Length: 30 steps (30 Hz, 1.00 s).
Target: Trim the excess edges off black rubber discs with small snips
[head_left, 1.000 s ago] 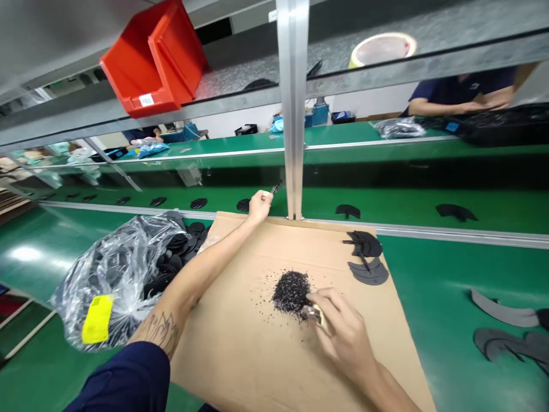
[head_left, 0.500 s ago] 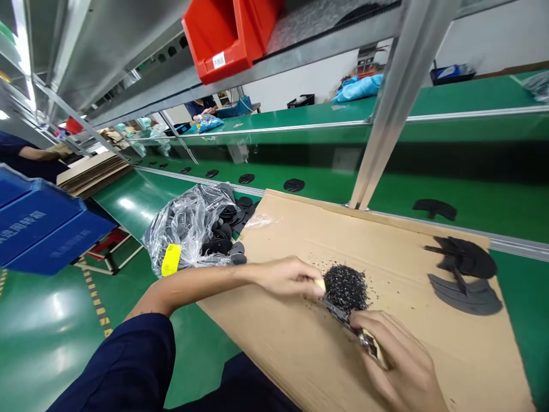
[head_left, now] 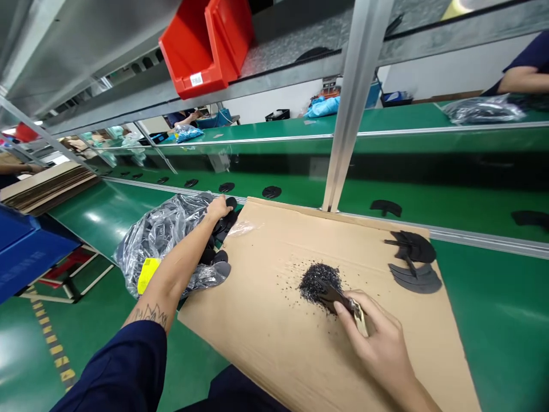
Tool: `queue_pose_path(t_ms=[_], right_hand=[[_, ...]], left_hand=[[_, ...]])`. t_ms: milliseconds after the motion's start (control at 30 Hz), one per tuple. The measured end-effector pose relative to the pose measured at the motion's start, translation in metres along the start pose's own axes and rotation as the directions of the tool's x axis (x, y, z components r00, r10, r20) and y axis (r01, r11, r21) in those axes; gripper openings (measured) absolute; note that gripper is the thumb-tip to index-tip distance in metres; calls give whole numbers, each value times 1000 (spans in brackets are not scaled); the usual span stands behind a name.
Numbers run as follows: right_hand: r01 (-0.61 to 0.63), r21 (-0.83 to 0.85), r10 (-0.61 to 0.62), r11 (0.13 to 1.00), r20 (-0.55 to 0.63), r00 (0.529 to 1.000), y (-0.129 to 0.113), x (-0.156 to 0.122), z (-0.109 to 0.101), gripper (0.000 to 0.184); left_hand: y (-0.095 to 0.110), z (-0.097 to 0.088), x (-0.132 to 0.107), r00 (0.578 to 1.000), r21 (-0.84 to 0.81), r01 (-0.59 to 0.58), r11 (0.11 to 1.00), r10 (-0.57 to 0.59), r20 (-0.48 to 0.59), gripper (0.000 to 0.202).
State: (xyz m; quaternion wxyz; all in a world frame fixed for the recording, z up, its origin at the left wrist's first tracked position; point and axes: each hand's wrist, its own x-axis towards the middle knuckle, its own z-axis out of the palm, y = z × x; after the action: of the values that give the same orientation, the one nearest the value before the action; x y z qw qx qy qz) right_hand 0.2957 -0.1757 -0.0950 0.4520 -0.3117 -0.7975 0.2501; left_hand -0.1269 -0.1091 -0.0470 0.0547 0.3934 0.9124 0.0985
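Observation:
My left hand reaches to the mouth of a clear plastic bag full of flat black round parts and rests on those parts with its fingers curled. My right hand lies on a brown cardboard sheet and grips a small tool with a dark blade and a pale handle. The blade's tip touches a heap of tiny black scraps. A few trimmed black pieces lie stacked at the cardboard's far right.
A green conveyor belt behind the cardboard carries spaced black parts. An aluminium post rises behind it; a red bin sits on the shelf above. Blue crates stand at left. Other people's arms show at the far side.
My left hand left the scrap heap and moved left and away to the bag of black parts. My right hand stayed by the heap with the tool. The view shifted slightly.

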Motion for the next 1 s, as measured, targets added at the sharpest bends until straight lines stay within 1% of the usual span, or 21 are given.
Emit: queue_pose_path(t_ms=[67, 133, 167, 233, 300, 333, 367, 400, 433, 467, 500, 533, 600, 700, 800, 867, 1000], right_hand=[[-80, 29, 79, 996, 13, 997, 0, -1, -1, 8], [-169, 81, 168, 982, 26, 985, 0, -1, -2, 14], [-216, 116, 213, 969, 34, 976, -1, -1, -3, 17], [-307, 189, 305, 933, 39, 951, -2, -1, -4, 26], [-395, 244, 396, 886, 46, 917, -3, -1, -4, 36], [-435, 266, 437, 860, 55, 898, -4, -2, -4, 41], [-473, 290, 473, 832, 74, 878, -4, -2, -3, 43], [-505, 319, 504, 802, 93, 859, -5, -2, -2, 44], [-537, 354, 529, 766, 127, 839, -6, -2, -2, 42], [-564, 391, 548, 727, 164, 820, -6, -2, -1, 38], [-586, 428, 561, 688, 200, 804, -7, -2, 0, 36], [-606, 456, 571, 652, 230, 788, -7, -3, 1, 34], [-624, 498, 585, 601, 258, 769, -7, -4, 3, 33], [-632, 521, 592, 574, 269, 760, -8, -6, 4, 31], [-643, 481, 590, 595, 282, 757, -10, -6, 3, 27], [-650, 449, 585, 613, 294, 756, -11, -4, 3, 26], [-650, 416, 571, 636, 313, 759, -11, -3, 3, 27]], left_hand=[[5, -1, 1, 998, -104, -39, 994, 34, -48, 29], [13, -4, -4, 991, -220, -119, 968, 103, -84, 20], [17, -6, -10, 984, -279, -171, 945, 150, -94, 16], [28, -5, -35, 964, -384, -266, 884, 249, -95, 13], [38, 4, -74, 929, -493, -352, 796, 361, -80, 20], [44, 12, -97, 902, -557, -392, 732, 426, -75, 23], [49, 21, -122, 836, -698, -452, 556, 537, -114, 27], [55, 31, -146, 773, -803, -454, 386, 619, -140, 30], [61, 40, -168, 734, -873, -407, 269, 665, -137, 31], [66, 50, -188, 705, -919, -339, 200, 701, -108, 31], [71, 58, -204, 687, -944, -290, 159, 721, -90, 30], [76, 65, -216, 684, -957, -253, 143, 726, -73, 28], [82, 76, -228, 703, -963, -232, 140, 708, -66, 24], [82, 83, -228, 745, -967, -214, 140, 663, -69, 21], [77, 84, -225, 762, -966, -209, 151, 644, -64, 21], [74, 85, -224, 755, -948, -262, 182, 651, -83, 20], [70, 85, -224, 724, -882, -409, 236, 671, -157, 18]])
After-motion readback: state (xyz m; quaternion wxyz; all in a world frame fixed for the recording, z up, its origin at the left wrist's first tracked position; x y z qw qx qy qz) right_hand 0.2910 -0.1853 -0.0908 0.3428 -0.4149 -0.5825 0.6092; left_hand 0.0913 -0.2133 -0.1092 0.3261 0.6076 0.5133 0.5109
